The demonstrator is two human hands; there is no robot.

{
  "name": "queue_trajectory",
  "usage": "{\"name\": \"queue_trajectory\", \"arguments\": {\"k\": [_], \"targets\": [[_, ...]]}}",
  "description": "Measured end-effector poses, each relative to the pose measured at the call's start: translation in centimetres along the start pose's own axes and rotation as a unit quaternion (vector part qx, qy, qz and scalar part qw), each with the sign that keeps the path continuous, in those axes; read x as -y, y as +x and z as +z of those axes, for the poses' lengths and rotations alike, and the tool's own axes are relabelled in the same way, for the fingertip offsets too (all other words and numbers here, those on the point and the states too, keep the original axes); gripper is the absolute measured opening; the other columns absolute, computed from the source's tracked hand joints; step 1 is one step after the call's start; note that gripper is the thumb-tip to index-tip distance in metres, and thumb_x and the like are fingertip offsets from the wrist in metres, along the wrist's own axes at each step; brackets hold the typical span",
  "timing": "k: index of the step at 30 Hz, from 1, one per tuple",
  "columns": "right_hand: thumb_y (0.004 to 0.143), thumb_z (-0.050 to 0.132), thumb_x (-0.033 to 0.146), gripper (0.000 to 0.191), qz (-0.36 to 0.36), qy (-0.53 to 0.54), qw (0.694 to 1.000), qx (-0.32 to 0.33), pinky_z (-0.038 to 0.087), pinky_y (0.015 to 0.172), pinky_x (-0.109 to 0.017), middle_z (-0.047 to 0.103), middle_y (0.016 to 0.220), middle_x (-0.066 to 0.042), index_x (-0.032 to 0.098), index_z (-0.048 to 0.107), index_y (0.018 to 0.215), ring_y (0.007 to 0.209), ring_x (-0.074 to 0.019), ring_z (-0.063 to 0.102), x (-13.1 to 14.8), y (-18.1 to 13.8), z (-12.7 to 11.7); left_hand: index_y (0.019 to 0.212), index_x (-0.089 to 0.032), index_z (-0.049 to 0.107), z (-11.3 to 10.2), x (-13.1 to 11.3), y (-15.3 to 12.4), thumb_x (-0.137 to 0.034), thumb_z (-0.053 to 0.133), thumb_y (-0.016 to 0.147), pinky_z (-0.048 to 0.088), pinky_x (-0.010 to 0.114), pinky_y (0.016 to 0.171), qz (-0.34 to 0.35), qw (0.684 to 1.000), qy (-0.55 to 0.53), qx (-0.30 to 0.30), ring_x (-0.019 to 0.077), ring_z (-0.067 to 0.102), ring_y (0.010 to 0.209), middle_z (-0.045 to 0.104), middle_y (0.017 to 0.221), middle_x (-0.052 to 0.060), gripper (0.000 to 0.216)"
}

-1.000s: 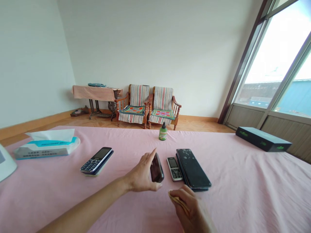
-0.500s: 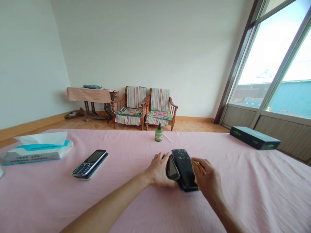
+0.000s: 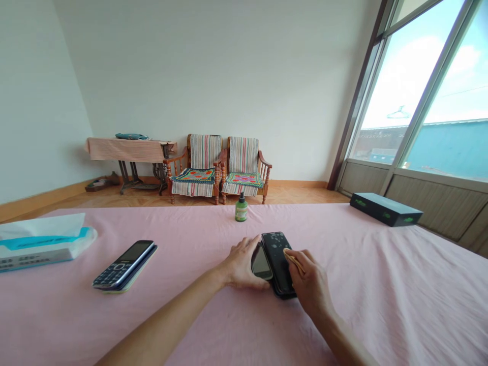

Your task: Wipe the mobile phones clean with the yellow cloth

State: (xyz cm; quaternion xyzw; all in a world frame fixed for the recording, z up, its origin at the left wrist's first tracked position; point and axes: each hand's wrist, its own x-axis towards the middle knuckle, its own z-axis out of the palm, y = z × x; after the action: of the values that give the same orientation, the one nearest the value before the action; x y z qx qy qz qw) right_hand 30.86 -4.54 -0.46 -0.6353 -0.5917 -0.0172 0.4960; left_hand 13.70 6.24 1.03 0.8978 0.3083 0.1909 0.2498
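Observation:
My left hand (image 3: 240,263) is wrapped around a small phone (image 3: 261,265) with a greyish screen, thumb at its near end and fingers at its far end. Against that phone's right side lies a larger black phone (image 3: 276,254), its dark surface dotted with pale spots or droplets toward the far end. It seems to rest on another dark, flat item, mostly hidden. My right hand (image 3: 313,284) pinches a folded yellowish cloth (image 3: 295,261) and presses it on the black phone's right half.
To the left, a keypad phone (image 3: 122,265) lies on a small stack of flat items. A tissue pack (image 3: 46,249) is at the far left. A green spray bottle (image 3: 241,209) stands near the far edge of the pink cloth (image 3: 190,229). A black box (image 3: 385,209) lies at right.
My right hand with the cloth has moved inward from the black phone's right edge onto its surface. The left hand keeps its hold. The whole view has shifted slightly.

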Motion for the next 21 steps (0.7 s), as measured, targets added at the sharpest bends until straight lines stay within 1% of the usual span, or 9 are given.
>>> {"name": "queue_trajectory", "arguments": {"k": [3, 6, 8, 9, 11, 14, 16, 18, 21], "targets": [[0.086, 0.043, 0.019, 0.027, -0.009, -0.001, 1.000, -0.001, 0.050, 0.067, -0.027, 0.064, 0.087, -0.007, 0.017, 0.066, 0.100, 0.078, -0.0187, 0.063, 0.0, -0.1, 0.0, 0.146, -0.017, 0.020, 0.0, 0.3, -0.1, -0.050, 0.083, 0.043, 0.027, 0.051, 0.108, 0.001, 1.000, -0.012, 0.000, 0.0398, 0.033, 0.130, 0.037, 0.141, 0.016, 0.124], [0.086, 0.044, 0.019, 0.027, -0.011, -0.004, 1.000, 0.001, 0.050, 0.067, -0.027, 0.064, 0.088, -0.007, 0.017, 0.066, 0.100, 0.077, -0.0182, 0.063, 0.0, -0.1, 0.0, 0.146, -0.015, 0.017, 0.0, 0.7, -0.7, -0.051, 0.085, 0.040, 0.023, 0.050, 0.111, -0.006, 1.000, -0.028, -0.005, 0.0382, 0.024, 0.135, 0.027, 0.147, 0.018, 0.131], [0.086, 0.044, 0.019, 0.026, -0.012, -0.005, 1.000, 0.004, 0.050, 0.067, -0.027, 0.064, 0.088, -0.007, 0.016, 0.066, 0.100, 0.077, -0.0180, 0.063, -0.1, -0.1, 0.0, 0.146, -0.013, 0.018, 0.1, 0.9, -1.5, -0.052, 0.086, 0.038, 0.020, 0.052, 0.111, -0.025, 0.999, -0.037, -0.021, 0.0392, 0.019, 0.137, 0.023, 0.149, 0.020, 0.133], [0.086, 0.044, 0.019, 0.026, -0.012, -0.006, 1.000, 0.005, 0.050, 0.068, -0.027, 0.064, 0.087, -0.007, 0.016, 0.066, 0.100, 0.077, -0.0179, 0.063, -0.1, -0.1, 0.0, 0.145, -0.013, 0.019, 0.2, 0.9, -1.9, -0.052, 0.086, 0.039, 0.021, 0.053, 0.111, -0.037, 0.998, -0.043, -0.032, 0.0398, 0.020, 0.136, 0.024, 0.147, 0.021, 0.131], [0.086, 0.044, 0.019, 0.026, -0.013, -0.006, 1.000, 0.008, 0.049, 0.068, -0.026, 0.063, 0.087, -0.007, 0.016, 0.066, 0.100, 0.077, -0.0176, 0.063, -0.2, -0.1, 0.0, 0.142, -0.013, 0.027, 0.5, 0.7, -2.7, -0.049, 0.086, 0.046, 0.026, 0.051, 0.109, -0.054, 0.995, -0.056, -0.055, 0.0382, 0.030, 0.132, 0.035, 0.141, 0.021, 0.119], [0.086, 0.044, 0.018, 0.026, -0.017, -0.005, 1.000, 0.014, 0.049, 0.067, -0.025, 0.063, 0.087, -0.006, 0.016, 0.066, 0.100, 0.077, -0.0171, 0.062, -0.4, -0.1, 0.0, 0.133, -0.017, 0.041, 1.2, 0.1, -3.6, -0.038, 0.082, 0.059, 0.039, 0.041, 0.101, -0.054, 0.992, -0.082, -0.082, 0.0295, 0.049, 0.117, 0.052, 0.122, 0.013, 0.088], [0.086, 0.044, 0.018, 0.026, -0.018, -0.005, 1.000, 0.014, 0.049, 0.068, -0.026, 0.063, 0.088, -0.006, 0.017, 0.066, 0.101, 0.078, -0.0170, 0.062, -0.4, -0.2, 0.0, 0.129, -0.018, 0.046, 1.8, -0.3, -3.8, -0.031, 0.079, 0.065, 0.045, 0.035, 0.094, -0.050, 0.989, -0.099, -0.097, 0.0252, 0.055, 0.108, 0.056, 0.114, 0.009, 0.073], [0.086, 0.045, 0.017, 0.026, -0.019, -0.006, 1.000, 0.013, 0.049, 0.069, -0.026, 0.062, 0.088, -0.006, 0.017, 0.066, 0.101, 0.078, -0.0171, 0.062, -0.5, -0.2, 0.0, 0.129, -0.017, 0.046, 2.3, -0.6, -3.9, -0.027, 0.077, 0.068, 0.045, 0.033, 0.092, -0.051, 0.986, -0.112, -0.114, 0.0241, 0.056, 0.106, 0.056, 0.113, 0.008, 0.069], [0.086, 0.044, 0.016, 0.025, -0.025, -0.010, 1.000, 0.011, 0.049, 0.068, -0.026, 0.062, 0.089, -0.006, 0.017, 0.065, 0.100, 0.078, -0.0169, 0.061, -0.7, -0.2, 0.1, 0.132, -0.017, 0.044, 2.7, -0.7, -3.9, -0.026, 0.077, 0.068, 0.044, 0.034, 0.094, -0.055, 0.982, -0.122, -0.129, 0.0249, 0.056, 0.108, 0.054, 0.115, 0.009, 0.073]]}}
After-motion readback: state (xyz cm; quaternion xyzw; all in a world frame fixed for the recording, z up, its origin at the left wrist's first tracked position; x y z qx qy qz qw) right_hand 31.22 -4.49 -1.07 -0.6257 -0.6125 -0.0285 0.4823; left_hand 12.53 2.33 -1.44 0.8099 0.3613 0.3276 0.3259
